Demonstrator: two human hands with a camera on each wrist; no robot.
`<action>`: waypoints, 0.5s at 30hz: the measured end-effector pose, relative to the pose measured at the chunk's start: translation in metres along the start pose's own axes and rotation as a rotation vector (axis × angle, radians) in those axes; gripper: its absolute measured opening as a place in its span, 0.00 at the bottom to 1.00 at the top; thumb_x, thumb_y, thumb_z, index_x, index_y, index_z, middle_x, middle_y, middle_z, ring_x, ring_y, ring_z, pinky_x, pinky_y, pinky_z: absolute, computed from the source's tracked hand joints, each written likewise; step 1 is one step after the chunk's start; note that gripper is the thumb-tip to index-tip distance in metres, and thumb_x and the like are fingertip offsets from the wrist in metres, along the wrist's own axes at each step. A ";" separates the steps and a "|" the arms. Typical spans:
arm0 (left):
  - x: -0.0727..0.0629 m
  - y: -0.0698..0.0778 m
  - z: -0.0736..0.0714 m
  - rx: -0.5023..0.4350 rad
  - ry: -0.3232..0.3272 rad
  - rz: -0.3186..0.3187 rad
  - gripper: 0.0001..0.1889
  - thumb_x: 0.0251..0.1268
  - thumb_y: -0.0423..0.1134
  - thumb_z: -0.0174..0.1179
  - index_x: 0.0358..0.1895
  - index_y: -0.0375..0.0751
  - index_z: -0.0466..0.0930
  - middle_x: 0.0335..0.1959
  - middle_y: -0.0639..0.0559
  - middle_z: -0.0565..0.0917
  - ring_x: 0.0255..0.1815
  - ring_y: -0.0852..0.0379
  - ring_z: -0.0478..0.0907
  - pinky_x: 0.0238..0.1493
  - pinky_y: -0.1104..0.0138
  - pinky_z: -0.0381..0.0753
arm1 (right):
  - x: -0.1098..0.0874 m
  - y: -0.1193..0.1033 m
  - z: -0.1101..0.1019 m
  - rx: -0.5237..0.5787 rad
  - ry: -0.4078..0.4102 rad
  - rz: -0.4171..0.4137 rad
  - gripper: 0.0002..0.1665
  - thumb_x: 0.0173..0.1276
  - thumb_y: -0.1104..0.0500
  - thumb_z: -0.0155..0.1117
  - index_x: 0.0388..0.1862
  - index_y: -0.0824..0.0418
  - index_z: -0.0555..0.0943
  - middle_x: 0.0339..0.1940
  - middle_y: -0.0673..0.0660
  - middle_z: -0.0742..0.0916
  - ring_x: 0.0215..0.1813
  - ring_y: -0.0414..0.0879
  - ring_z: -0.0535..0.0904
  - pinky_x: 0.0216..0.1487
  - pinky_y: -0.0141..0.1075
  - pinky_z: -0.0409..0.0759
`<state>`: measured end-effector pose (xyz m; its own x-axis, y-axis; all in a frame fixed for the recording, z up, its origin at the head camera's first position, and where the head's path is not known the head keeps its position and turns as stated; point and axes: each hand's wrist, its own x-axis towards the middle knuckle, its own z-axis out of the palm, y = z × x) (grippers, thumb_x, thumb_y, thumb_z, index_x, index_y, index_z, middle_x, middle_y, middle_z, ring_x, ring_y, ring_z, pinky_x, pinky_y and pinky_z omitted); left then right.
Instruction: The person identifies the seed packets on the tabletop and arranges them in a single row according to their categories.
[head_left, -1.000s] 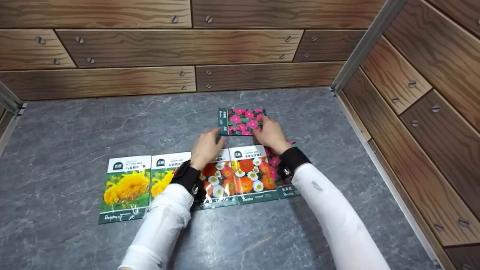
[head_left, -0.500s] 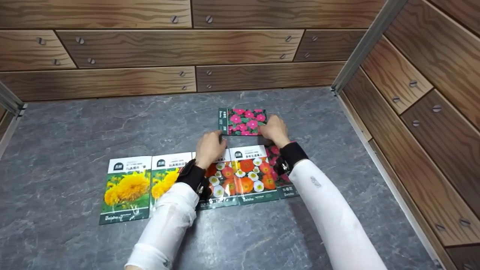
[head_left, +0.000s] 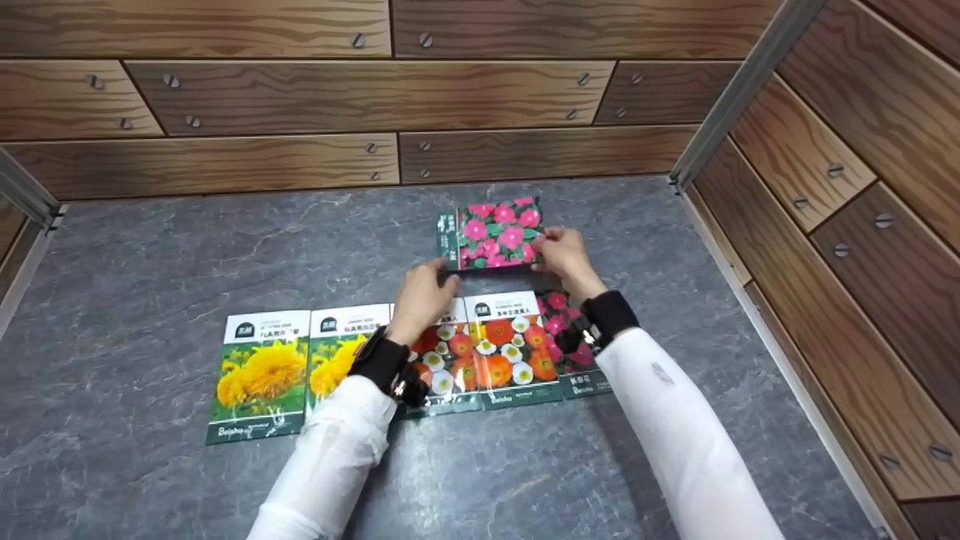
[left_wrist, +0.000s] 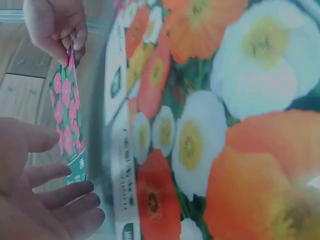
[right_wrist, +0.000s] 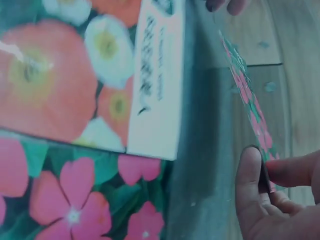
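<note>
A seed packet with pink flowers (head_left: 499, 234) lies sideways behind a row of other packets, its right end raised. My right hand (head_left: 568, 259) pinches that end between thumb and fingers, as the right wrist view shows, where the pink packet (right_wrist: 252, 110) slants up from the grip. My left hand (head_left: 424, 298) is by the packet's green left end, fingers spread and loosely bent; in the left wrist view the hand (left_wrist: 45, 185) overlaps that green end. Below it, a poppy seed packet (head_left: 514, 352) and another poppy packet (head_left: 442, 367) lie partly under my left wrist.
Two yellow-flower packets, the outer yellow packet (head_left: 262, 375) and the inner yellow packet (head_left: 330, 360), continue the row leftward. Another pink-flower packet (head_left: 589, 382) lies at the right end, beneath my right wrist. Wood-patterned walls (head_left: 300, 157) bound the grey marbled surface (head_left: 135, 300) behind and right.
The pink packet's right end has been lifted and tilted up from the surface by my right hand, which shifted slightly right. My left hand stays by the left end.
</note>
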<state>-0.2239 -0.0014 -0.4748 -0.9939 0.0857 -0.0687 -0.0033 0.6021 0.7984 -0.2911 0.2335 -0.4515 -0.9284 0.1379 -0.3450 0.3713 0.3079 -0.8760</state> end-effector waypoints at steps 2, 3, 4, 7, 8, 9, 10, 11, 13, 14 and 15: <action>-0.007 0.001 -0.003 -0.070 0.029 0.026 0.27 0.82 0.40 0.56 0.77 0.34 0.70 0.62 0.33 0.85 0.36 0.48 0.81 0.46 0.61 0.80 | -0.008 0.000 -0.005 0.025 -0.010 -0.039 0.33 0.82 0.63 0.52 0.82 0.67 0.63 0.73 0.66 0.77 0.64 0.51 0.79 0.45 0.28 0.88; -0.010 0.001 -0.005 -0.105 0.042 0.039 0.26 0.82 0.40 0.56 0.77 0.34 0.70 0.61 0.33 0.84 0.44 0.45 0.84 0.51 0.59 0.83 | -0.013 0.001 -0.007 0.031 -0.012 -0.059 0.33 0.82 0.63 0.52 0.82 0.67 0.63 0.71 0.65 0.78 0.66 0.51 0.78 0.47 0.28 0.89; -0.014 0.001 -0.007 -0.141 0.059 0.053 0.27 0.81 0.40 0.57 0.77 0.33 0.69 0.63 0.33 0.84 0.52 0.43 0.85 0.58 0.57 0.85 | -0.018 0.001 -0.009 0.029 -0.013 -0.078 0.31 0.83 0.62 0.52 0.81 0.67 0.65 0.67 0.64 0.80 0.65 0.51 0.79 0.47 0.29 0.89; -0.028 0.004 -0.011 -0.244 0.095 0.070 0.27 0.81 0.40 0.58 0.77 0.35 0.69 0.68 0.35 0.81 0.66 0.40 0.82 0.69 0.54 0.83 | -0.033 0.004 -0.015 0.032 -0.018 -0.140 0.26 0.83 0.61 0.54 0.75 0.68 0.72 0.52 0.57 0.85 0.55 0.48 0.84 0.45 0.29 0.89; -0.033 0.004 -0.013 -0.275 0.102 0.074 0.28 0.81 0.40 0.58 0.78 0.35 0.68 0.68 0.35 0.80 0.67 0.40 0.82 0.70 0.55 0.83 | -0.037 0.005 -0.016 0.041 -0.022 -0.153 0.23 0.83 0.61 0.55 0.72 0.69 0.75 0.46 0.54 0.85 0.50 0.45 0.85 0.44 0.29 0.89; -0.038 0.005 -0.014 -0.304 0.111 0.073 0.28 0.81 0.41 0.58 0.78 0.36 0.67 0.69 0.36 0.80 0.67 0.40 0.82 0.69 0.55 0.84 | -0.042 0.007 -0.017 0.048 -0.025 -0.175 0.22 0.82 0.62 0.55 0.69 0.70 0.76 0.42 0.52 0.85 0.45 0.43 0.85 0.43 0.29 0.89; -0.043 0.005 -0.015 -0.332 0.123 0.071 0.29 0.81 0.42 0.59 0.79 0.37 0.67 0.69 0.36 0.80 0.66 0.41 0.83 0.69 0.56 0.84 | -0.048 0.008 -0.018 0.057 -0.035 -0.191 0.20 0.82 0.62 0.56 0.66 0.70 0.77 0.39 0.50 0.85 0.42 0.42 0.85 0.42 0.29 0.89; -0.049 0.005 -0.016 -0.353 0.132 0.067 0.30 0.81 0.42 0.59 0.79 0.38 0.66 0.69 0.37 0.80 0.67 0.41 0.82 0.70 0.56 0.84 | -0.053 0.010 -0.018 0.058 -0.046 -0.210 0.18 0.81 0.63 0.56 0.64 0.70 0.78 0.38 0.49 0.86 0.40 0.40 0.85 0.42 0.28 0.89; -0.059 0.004 -0.016 -0.407 0.160 0.068 0.30 0.81 0.43 0.59 0.80 0.39 0.64 0.70 0.37 0.79 0.67 0.41 0.82 0.70 0.56 0.83 | -0.064 0.013 -0.019 0.040 -0.060 -0.252 0.17 0.80 0.63 0.57 0.62 0.70 0.79 0.38 0.47 0.86 0.38 0.37 0.84 0.43 0.28 0.87; -0.064 0.001 -0.015 -0.430 0.178 0.076 0.31 0.81 0.44 0.59 0.80 0.40 0.64 0.71 0.37 0.78 0.67 0.40 0.81 0.70 0.55 0.83 | -0.070 0.015 -0.019 0.021 -0.065 -0.273 0.17 0.80 0.63 0.58 0.61 0.70 0.79 0.38 0.47 0.87 0.38 0.37 0.83 0.43 0.27 0.86; -0.065 -0.006 -0.011 -0.443 0.201 0.094 0.31 0.81 0.45 0.58 0.80 0.40 0.64 0.71 0.37 0.78 0.67 0.41 0.82 0.68 0.56 0.83 | -0.077 0.016 -0.019 -0.003 -0.068 -0.303 0.16 0.80 0.63 0.58 0.61 0.70 0.80 0.39 0.48 0.87 0.39 0.37 0.83 0.43 0.27 0.85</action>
<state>-0.1604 -0.0195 -0.4682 -0.9936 -0.0574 0.0978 0.0846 0.1997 0.9762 -0.2137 0.2462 -0.4326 -0.9956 -0.0241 -0.0904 0.0775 0.3282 -0.9414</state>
